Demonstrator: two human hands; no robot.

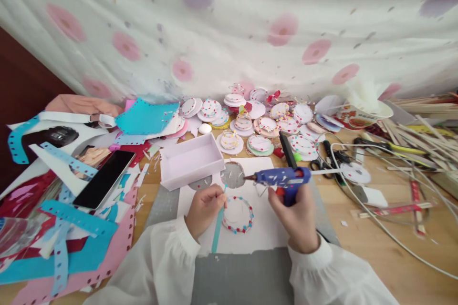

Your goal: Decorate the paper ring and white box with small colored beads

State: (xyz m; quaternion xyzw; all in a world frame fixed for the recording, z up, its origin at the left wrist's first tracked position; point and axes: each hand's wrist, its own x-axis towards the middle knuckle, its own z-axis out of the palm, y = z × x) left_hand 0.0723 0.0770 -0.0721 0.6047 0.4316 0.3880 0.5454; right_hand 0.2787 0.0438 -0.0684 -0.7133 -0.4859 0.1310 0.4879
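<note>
My left hand [204, 208] pinches a narrow turquoise strip [217, 231], which hangs down over the white sheet [266, 238]. In my right hand [298, 217] is a blue hot glue gun [281, 177], its nozzle pointing left toward the strip's upper end, with a gap between them. A white glue stick [327, 171] sticks out of the gun's back. Between my hands, a ring of red and blue beads [252, 217] lies on the sheet. Beyond it the sheet has round cut-outs, with the grey mat [243, 279] showing through.
A pale open box [191, 159] stands behind my left hand. Decorated paper discs [266, 126] crowd the back. Coloured paper scraps and a phone [105, 179] cover the left. Cables [372, 214], scissors [322, 167] and wooden sticks [425, 138] lie at right.
</note>
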